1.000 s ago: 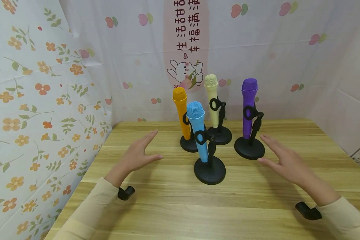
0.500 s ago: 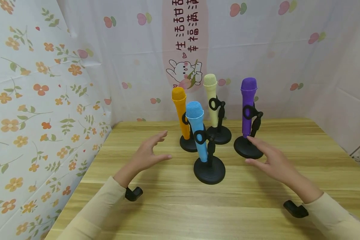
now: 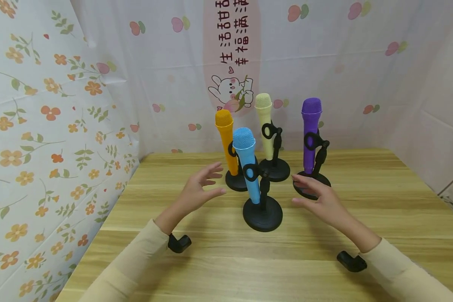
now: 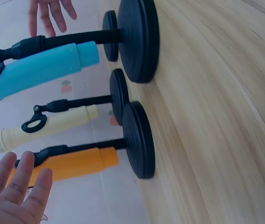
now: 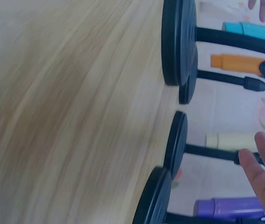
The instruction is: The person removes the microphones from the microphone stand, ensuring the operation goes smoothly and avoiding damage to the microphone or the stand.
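A light blue microphone [image 3: 251,174] leans in a black stand [image 3: 263,216], nearest of the group in the head view. Left of it my left hand [image 3: 193,195] hovers over the table, fingers loosely bent and apart from everything. To the right, my right hand [image 3: 321,202] is held in the air, in front of the purple microphone's [image 3: 310,138] round base. The left wrist view shows the left fingers [image 4: 17,175] overlapping the orange microphone [image 4: 83,164]. In the right wrist view the right fingers [image 5: 258,163] pass before the cream microphone [image 5: 230,141]. Neither hand holds anything.
All the microphones stand in black round-based stands on the wooden table [image 3: 226,264]. A patterned white cloth [image 3: 166,75] hangs behind, and a floral cloth [image 3: 53,167] runs along the left. A black wrist mount [image 3: 179,243] sticks out below the left wrist.
Both hands have moved inward toward the light blue microphone: the left one rightward, the right one leftward past the purple microphone's base. Their fingers have bent a little. The microphones stay in place.
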Tool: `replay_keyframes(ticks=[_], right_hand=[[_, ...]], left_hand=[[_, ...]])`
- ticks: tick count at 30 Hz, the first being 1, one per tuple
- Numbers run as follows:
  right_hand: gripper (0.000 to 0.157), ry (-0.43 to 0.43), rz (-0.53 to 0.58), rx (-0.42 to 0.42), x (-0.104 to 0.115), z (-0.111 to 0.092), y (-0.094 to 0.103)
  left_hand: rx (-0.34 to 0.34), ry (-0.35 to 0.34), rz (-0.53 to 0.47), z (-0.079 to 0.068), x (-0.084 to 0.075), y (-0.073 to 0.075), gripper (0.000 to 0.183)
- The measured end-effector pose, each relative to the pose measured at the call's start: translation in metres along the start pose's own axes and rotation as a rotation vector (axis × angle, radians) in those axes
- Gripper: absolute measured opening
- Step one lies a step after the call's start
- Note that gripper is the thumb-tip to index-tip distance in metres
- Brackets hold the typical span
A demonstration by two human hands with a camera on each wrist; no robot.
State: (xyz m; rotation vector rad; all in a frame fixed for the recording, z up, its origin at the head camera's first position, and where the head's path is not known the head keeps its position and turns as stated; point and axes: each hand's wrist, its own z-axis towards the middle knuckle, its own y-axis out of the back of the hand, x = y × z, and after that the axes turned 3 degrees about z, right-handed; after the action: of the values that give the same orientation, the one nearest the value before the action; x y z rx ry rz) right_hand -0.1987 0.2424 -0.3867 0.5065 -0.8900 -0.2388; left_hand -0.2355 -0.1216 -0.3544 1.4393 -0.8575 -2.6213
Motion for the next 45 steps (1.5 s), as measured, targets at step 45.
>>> replay_keyframes(ticks=[45], right_hand=[[0.050,-0.312,0.508,-0.130,0.008,0.028,-0.069]], left_hand=[[-0.271,0.120,-0.370,0.046,-0.037,-0.046,0.041]])
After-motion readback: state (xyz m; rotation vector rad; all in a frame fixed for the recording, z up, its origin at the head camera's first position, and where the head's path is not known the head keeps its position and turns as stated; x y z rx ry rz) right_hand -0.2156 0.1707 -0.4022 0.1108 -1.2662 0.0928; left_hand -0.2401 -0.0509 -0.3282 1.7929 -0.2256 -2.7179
